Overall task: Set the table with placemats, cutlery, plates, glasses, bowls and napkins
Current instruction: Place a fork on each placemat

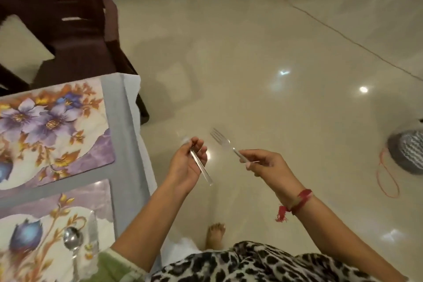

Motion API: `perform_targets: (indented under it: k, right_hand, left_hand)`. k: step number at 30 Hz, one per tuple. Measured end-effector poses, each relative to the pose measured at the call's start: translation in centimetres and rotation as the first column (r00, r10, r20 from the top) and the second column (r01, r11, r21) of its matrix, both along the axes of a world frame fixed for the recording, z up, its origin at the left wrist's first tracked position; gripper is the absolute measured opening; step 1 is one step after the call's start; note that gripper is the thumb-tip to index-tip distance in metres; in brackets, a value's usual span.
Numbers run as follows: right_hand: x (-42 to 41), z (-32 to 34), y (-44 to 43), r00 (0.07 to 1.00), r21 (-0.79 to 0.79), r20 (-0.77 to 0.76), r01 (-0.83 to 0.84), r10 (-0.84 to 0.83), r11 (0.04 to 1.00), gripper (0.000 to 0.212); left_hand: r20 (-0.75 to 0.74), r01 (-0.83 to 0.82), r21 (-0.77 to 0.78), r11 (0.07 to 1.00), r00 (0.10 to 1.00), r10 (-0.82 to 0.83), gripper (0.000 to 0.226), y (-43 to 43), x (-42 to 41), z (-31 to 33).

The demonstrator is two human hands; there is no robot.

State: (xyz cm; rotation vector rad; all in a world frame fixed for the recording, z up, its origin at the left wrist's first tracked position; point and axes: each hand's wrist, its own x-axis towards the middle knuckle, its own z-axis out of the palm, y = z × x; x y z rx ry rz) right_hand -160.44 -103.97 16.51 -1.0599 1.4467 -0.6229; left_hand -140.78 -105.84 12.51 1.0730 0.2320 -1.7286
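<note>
pinching fork (223, 144) in right hand (263, 163)

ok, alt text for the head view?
A person beside a table holds a fork in the right hand and another cutlery piece in the left hand. On the table lie a far placemat and a near placemat bearing a spoon and knife.

A silver fork (223, 144) is pinched in the right hand (265, 162), tines pointing away. A second silver utensil (201, 168), head blurred, lies gripped across the left hand (183, 167).
</note>
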Motion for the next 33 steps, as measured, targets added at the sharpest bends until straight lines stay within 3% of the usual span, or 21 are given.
perform_targets:
  k: [7, 12, 20, 23, 30, 33]
  right_hand:
    - [0.9, 0.0, -9.9, 0.961, 0.129, 0.259, -0.138, 0.101, 0.982, 0.023]
    - [2.0, 0.2, -18.7, 0.916, 0.12, 0.216, -0.368, 0.337, 0.922, 0.017]
    - [9.9, 0.4, -30.7, 0.765, 0.07, 0.17, -0.638, 0.621, 0.766, 0.015]
    - [15.3, -0.2, -33.7, 0.654, 0.065, 0.165, -0.755, 0.739, 0.653, 0.017]
    - [30.8, -1.9, -36.2, 0.286, -0.019, 0.045, -0.958, 0.957, 0.287, 0.02]
    - [37.1, -1.8, -35.8, 0.038, 0.008, 0.028, -0.999, 0.999, 0.038, 0.024]
  left_hand:
    - [0.063, -0.376, -0.027, 0.926, 0.924, 0.377, 0.025, -2.9, 3.4, 2.0]
    - [0.15, -0.617, -0.06, 0.784, 0.771, 0.619, 0.023, -4.7, 5.2, 3.0]
    - [0.264, -0.852, -0.089, 0.515, 0.479, 0.837, 0.024, -6.9, 5.9, 3.7]
    - [0.28, -0.927, -0.099, 0.362, 0.323, 0.904, 0.025, -7.7, 7.3, 2.9]
    - [0.301, -0.997, -0.063, -0.032, -0.05, 0.952, 0.027, -8.0, 13.1, 1.2]
    - [0.32, -0.978, -0.067, -0.2, -0.211, 0.923, 0.026, -8.1, 15.7, 1.8]
